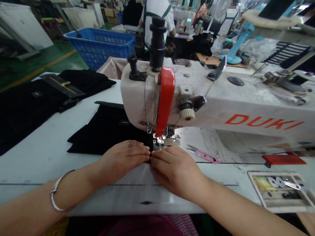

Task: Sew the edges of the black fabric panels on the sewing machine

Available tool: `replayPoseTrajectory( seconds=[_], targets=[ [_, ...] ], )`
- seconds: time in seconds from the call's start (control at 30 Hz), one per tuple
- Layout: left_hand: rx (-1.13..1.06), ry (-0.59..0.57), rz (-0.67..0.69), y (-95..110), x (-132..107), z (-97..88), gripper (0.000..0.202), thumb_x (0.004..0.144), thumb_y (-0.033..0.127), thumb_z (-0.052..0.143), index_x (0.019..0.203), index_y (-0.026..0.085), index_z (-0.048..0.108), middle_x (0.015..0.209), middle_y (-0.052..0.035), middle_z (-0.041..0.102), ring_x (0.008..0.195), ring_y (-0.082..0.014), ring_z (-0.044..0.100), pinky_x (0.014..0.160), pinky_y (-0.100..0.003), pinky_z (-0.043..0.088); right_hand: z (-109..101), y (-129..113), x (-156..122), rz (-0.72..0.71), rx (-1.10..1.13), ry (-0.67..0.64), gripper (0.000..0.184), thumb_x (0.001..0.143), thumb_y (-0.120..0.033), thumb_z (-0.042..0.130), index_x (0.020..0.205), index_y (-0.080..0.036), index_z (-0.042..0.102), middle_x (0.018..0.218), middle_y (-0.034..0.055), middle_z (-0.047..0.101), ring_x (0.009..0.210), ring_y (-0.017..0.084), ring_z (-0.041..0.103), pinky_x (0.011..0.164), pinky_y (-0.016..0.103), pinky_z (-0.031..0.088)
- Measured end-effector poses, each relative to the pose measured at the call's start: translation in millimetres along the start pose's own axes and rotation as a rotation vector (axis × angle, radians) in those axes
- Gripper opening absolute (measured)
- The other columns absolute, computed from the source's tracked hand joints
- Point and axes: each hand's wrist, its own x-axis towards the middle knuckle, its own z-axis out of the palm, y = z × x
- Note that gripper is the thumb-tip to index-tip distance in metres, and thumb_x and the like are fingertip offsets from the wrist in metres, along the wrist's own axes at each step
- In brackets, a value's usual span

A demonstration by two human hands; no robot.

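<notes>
Carefully, we note the left hand (121, 161) and right hand (174, 171) in a narrow pinch on the black cloth panel (105, 132), centre frame, just before the steel presser foot (163, 141); keeping its edge flat and square seems best.
</notes>
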Motion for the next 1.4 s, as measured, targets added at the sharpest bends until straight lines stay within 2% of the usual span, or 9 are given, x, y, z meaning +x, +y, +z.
replayPoseTrajectory(
  seconds=[0.2, 0.4, 0.6, 0.73, 0.9, 1.0, 1.07, 1.23, 1.4],
  targets=[
    [0.092, -0.036, -0.004, -17.0, 5.5, 1.9, 0.032, 0.102, 0.007, 0.037, 0.112, 0.015, 0.066, 0.113, -0.0047, 0.075, 0.108, -0.0153, 0.069, 0.099, -0.030, 0.055, 3.1, 8.2, 6.2, 0.049, -0.066, 0.006, 0.026, 0.094, -0.023, 0.057, 0.116, -0.014, 0.068, 0.115, 0.0097, 0.071, 0.104, 0.027, 0.063, 0.090, 0.043, 0.051],
    [0.121, -0.071, -0.078, -29.8, 10.7, 7.3, 0.037, 0.102, 0.004, 0.032, 0.112, 0.014, 0.065, 0.112, -0.0040, 0.074, 0.112, -0.0133, 0.068, 0.101, -0.029, 0.053, 14.5, 15.2, 13.1, 0.119, -0.116, 0.065, 0.024, 0.094, -0.022, 0.054, 0.110, -0.014, 0.070, 0.105, 0.0118, 0.071, 0.098, 0.028, 0.062, 0.081, 0.042, 0.052],
    [0.154, -0.130, -0.187, -37.8, 20.8, 3.3, 0.037, 0.104, 0.011, 0.030, 0.111, 0.011, 0.067, 0.119, -0.0053, 0.072, 0.118, -0.0174, 0.065, 0.107, -0.035, 0.048, 19.5, 16.9, 15.6, 0.185, -0.139, 0.054, 0.024, 0.093, -0.022, 0.053, 0.108, -0.014, 0.070, 0.103, 0.0137, 0.068, 0.095, 0.030, 0.060, 0.077, 0.043, 0.049],
    [0.179, -0.178, -0.246, -38.4, 27.2, -3.5, 0.053, 0.104, 0.019, 0.014, 0.113, 0.007, 0.064, 0.122, 0.0004, 0.069, 0.118, -0.0161, 0.063, 0.103, -0.032, 0.047, 19.5, 16.1, 15.4, 0.206, -0.145, 0.037, 0.026, 0.094, -0.024, 0.051, 0.110, -0.014, 0.069, 0.103, 0.0128, 0.068, 0.091, 0.028, 0.059, 0.076, 0.042, 0.047],
    [0.209, -0.178, -0.267, -35.8, 30.8, -7.2, 0.047, 0.104, 0.020, 0.022, 0.112, 0.008, 0.067, 0.119, -0.0033, 0.072, 0.117, -0.0167, 0.064, 0.097, -0.029, 0.051, 20.6, 15.5, 15.6, 0.225, -0.160, 0.033, 0.026, 0.093, -0.026, 0.053, 0.110, -0.015, 0.069, 0.103, 0.0114, 0.067, 0.089, 0.027, 0.059, 0.074, 0.041, 0.044],
    [0.189, -0.197, -0.285, -37.2, 29.7, -7.2, 0.051, 0.106, 0.026, 0.019, 0.113, 0.008, 0.065, 0.117, -0.0004, 0.072, 0.114, -0.0154, 0.065, 0.096, -0.028, 0.051, 21.0, 15.3, 15.1, 0.221, -0.160, 0.059, 0.024, 0.093, -0.025, 0.054, 0.107, -0.016, 0.070, 0.100, 0.0101, 0.068, 0.087, 0.027, 0.058, 0.073, 0.040, 0.044],
    [0.168, -0.219, -0.307, -40.4, 27.6, -6.0, 0.052, 0.106, 0.030, 0.020, 0.114, 0.008, 0.066, 0.117, 0.0002, 0.072, 0.114, -0.0168, 0.066, 0.098, -0.030, 0.050, 20.9, 15.6, 14.7, 0.210, -0.155, 0.075, 0.023, 0.093, -0.025, 0.054, 0.106, -0.016, 0.070, 0.097, 0.0095, 0.068, 0.085, 0.026, 0.058, 0.072, 0.039, 0.043],
    [0.170, -0.247, -0.348, -43.3, 24.2, -9.0, 0.040, 0.106, 0.028, 0.032, 0.123, 0.009, 0.063, 0.122, -0.0119, 0.069, 0.119, -0.0268, 0.064, 0.106, -0.046, 0.049, 20.6, 17.4, 12.5, 0.169, -0.137, 0.109, 0.022, 0.095, -0.023, 0.053, 0.104, -0.016, 0.072, 0.096, 0.0096, 0.069, 0.086, 0.025, 0.057, 0.075, 0.039, 0.044],
    [0.065, -0.345, -0.285, -28.7, 25.6, -26.7, 0.034, 0.104, 0.028, 0.038, 0.115, 0.013, 0.068, 0.111, -0.0093, 0.071, 0.110, -0.0255, 0.067, 0.098, -0.043, 0.054, 21.8, 19.5, 8.4, 0.142, -0.128, 0.169, 0.022, 0.098, -0.022, 0.053, 0.108, -0.016, 0.071, 0.096, 0.0088, 0.069, 0.087, 0.024, 0.058, 0.077, 0.037, 0.047]
  ],
)
